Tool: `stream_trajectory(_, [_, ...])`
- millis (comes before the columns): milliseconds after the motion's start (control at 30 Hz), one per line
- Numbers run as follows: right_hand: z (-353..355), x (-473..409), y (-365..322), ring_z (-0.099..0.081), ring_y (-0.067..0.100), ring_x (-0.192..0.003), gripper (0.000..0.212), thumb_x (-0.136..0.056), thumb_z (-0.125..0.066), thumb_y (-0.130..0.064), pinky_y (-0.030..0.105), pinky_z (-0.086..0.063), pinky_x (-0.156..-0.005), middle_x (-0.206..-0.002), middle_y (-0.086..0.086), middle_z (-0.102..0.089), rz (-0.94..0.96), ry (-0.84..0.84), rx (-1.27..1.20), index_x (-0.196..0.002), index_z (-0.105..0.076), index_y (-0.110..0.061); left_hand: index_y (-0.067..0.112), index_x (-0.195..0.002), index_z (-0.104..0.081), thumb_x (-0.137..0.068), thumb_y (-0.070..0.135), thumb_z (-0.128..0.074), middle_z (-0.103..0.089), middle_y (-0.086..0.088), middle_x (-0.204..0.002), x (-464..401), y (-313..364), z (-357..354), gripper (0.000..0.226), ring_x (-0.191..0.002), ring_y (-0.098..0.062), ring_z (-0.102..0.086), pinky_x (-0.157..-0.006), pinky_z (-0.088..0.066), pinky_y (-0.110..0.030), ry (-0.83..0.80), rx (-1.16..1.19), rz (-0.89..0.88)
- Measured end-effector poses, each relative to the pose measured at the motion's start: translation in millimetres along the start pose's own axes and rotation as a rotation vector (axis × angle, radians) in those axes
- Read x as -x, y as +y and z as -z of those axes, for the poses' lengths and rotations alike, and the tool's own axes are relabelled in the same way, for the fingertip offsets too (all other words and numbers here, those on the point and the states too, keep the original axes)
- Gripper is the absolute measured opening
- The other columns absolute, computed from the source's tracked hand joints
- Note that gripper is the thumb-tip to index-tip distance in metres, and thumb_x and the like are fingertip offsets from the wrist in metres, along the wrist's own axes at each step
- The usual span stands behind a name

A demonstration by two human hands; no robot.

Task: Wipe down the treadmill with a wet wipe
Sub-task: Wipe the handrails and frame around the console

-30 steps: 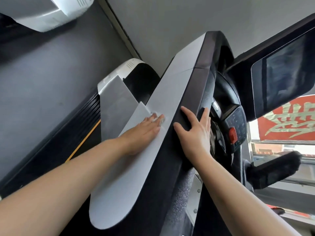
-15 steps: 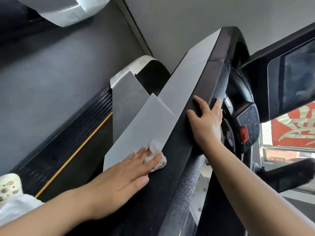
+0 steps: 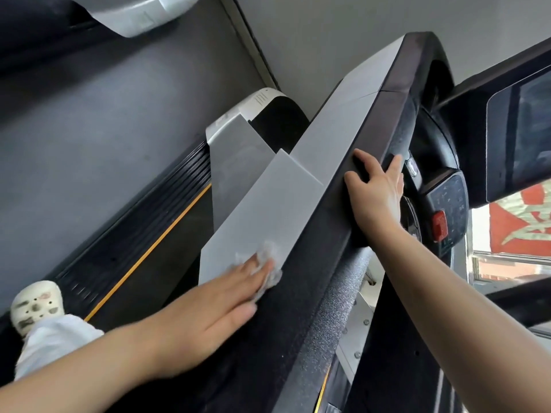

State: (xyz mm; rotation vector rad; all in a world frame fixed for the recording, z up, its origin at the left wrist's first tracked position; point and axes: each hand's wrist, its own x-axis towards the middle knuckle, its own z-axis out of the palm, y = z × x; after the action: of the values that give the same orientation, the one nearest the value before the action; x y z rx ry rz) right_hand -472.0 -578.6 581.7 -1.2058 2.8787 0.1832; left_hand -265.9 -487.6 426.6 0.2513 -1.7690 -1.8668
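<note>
The treadmill's side arm runs diagonally through the view, with a grey panel [image 3: 268,210] and a black rail [image 3: 375,135] beside it. My left hand [image 3: 208,311] lies flat on the lower end of the grey panel and presses a crumpled white wet wipe [image 3: 265,263] under its fingertips. My right hand [image 3: 375,192] grips the black rail higher up, with fingers curled over its edge. The control pad with a red stop button [image 3: 439,225] sits just right of that hand.
The console screen [image 3: 518,135] stands at the upper right. The black belt deck with a yellow stripe [image 3: 149,251] lies below left, with my white shoe [image 3: 35,305] on it. A second machine's white housing [image 3: 134,13] is at the top left. A window shows at right.
My left hand has slid the wipe down the grey panel toward me, then stayed near its lower end. My right hand has kept its grip on the black rail. The camera view shifted.
</note>
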Motion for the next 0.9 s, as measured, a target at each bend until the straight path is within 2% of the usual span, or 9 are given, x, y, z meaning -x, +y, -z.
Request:
stream_trajectory(100, [0,-1,0,-0.006,0.021,-0.144,0.047,-0.09,-0.045,-0.028,0.04,-0.024,-0.109,-0.158,-0.002,-0.001,-0.001,0.004,-0.002,-0.134,-0.043,-0.043,0.033,-0.151,-0.008,-0.101,0.049,-0.025,-0.007,0.014,-0.157,47,-9,-2,0.055,-0.139,-0.002,-0.024,-0.106,-0.016,-0.004,0.059,-0.079,-0.038])
stream_trajectory(233, [0,-1,-2,-0.006,0.021,-0.144,0.047,-0.09,-0.045,-0.028,0.039,-0.025,-0.107,-0.158,-0.002,-0.001,-0.005,0.005,0.003,-0.135,-0.043,-0.043,0.053,-0.14,0.008,-0.086,0.075,-0.011,0.017,0.039,-0.145,22,2,4,0.062,-0.138,0.012,0.006,-0.107,0.002,-0.003,-0.038,0.015,0.06])
stream_trajectory(267, [0,0,-2,-0.006,0.02,-0.144,0.047,-0.09,-0.045,-0.028,0.039,-0.025,-0.107,-0.158,-0.002,-0.001,-0.008,0.003,0.004,-0.135,-0.043,-0.043,0.048,-0.14,0.008,-0.082,0.078,-0.008,0.018,0.04,-0.144,7,4,6,0.067,-0.136,0.016,0.01,-0.106,0.005,-0.002,-0.058,0.018,0.075])
stream_trajectory(433, [2,3,-4,-0.003,0.02,-0.145,0.047,-0.09,-0.045,-0.027,0.039,-0.022,-0.109,-0.159,-0.002,0.001,-0.018,-0.003,-0.02,-0.135,-0.043,-0.043,0.034,-0.136,0.001,-0.091,0.053,-0.015,0.005,0.019,-0.151,-53,-7,7,0.051,-0.135,0.015,0.009,-0.104,0.006,0.0,0.008,0.055,0.134])
stream_trajectory(500, [2,3,-4,-0.003,0.02,-0.145,0.047,-0.09,-0.045,-0.027,0.039,-0.021,-0.109,-0.159,-0.002,0.001,-0.021,-0.002,-0.024,-0.134,-0.043,-0.044,0.039,-0.135,0.004,-0.088,0.067,-0.013,0.01,0.023,-0.149,-43,-1,4,0.057,-0.136,0.013,0.012,-0.105,0.009,-0.001,0.001,0.054,0.119])
stream_trajectory(567, [1,4,-4,-0.004,0.02,-0.145,0.047,-0.09,-0.045,-0.027,0.039,-0.02,-0.11,-0.159,-0.002,0.001,-0.02,0.003,-0.023,-0.134,-0.044,-0.044,0.034,-0.144,0.006,-0.091,0.066,-0.015,0.013,0.014,-0.154,-21,15,-5,0.065,-0.142,0.002,0.008,-0.111,0.009,-0.01,-0.016,0.052,-0.021])
stream_trajectory(667, [1,4,-5,-0.004,0.02,-0.145,0.048,-0.09,-0.044,-0.026,0.038,-0.019,-0.111,-0.159,-0.001,0.001,-0.022,-0.002,-0.035,-0.135,-0.044,-0.043,0.01,-0.15,0.005,-0.103,0.038,-0.01,0.011,-0.009,-0.158,19,18,-53,0.057,-0.146,-0.02,0.005,-0.117,0.003,-0.027,0.052,-0.361,-0.276])
stream_trajectory(767, [2,5,-4,-0.003,0.02,-0.145,0.048,-0.091,-0.043,-0.025,0.038,-0.018,-0.111,-0.159,-0.002,0.001,-0.021,-0.005,-0.042,-0.136,-0.043,-0.043,-0.009,-0.141,0.015,-0.1,0.027,0.0,0.027,-0.024,-0.148,56,11,-70,0.057,-0.138,-0.033,0.024,-0.112,0.015,-0.031,0.04,-0.658,-0.081])
stream_trajectory(900, [1,4,-4,-0.003,0.02,-0.145,0.048,-0.091,-0.042,-0.025,0.038,-0.017,-0.112,-0.159,-0.002,0.001,-0.021,-0.005,-0.047,-0.136,-0.043,-0.043,0.006,-0.149,0.008,-0.103,0.037,-0.003,0.008,-0.015,-0.157,60,18,-31,0.057,-0.146,-0.019,0.004,-0.115,-0.004,-0.021,-0.032,-0.637,-0.087])
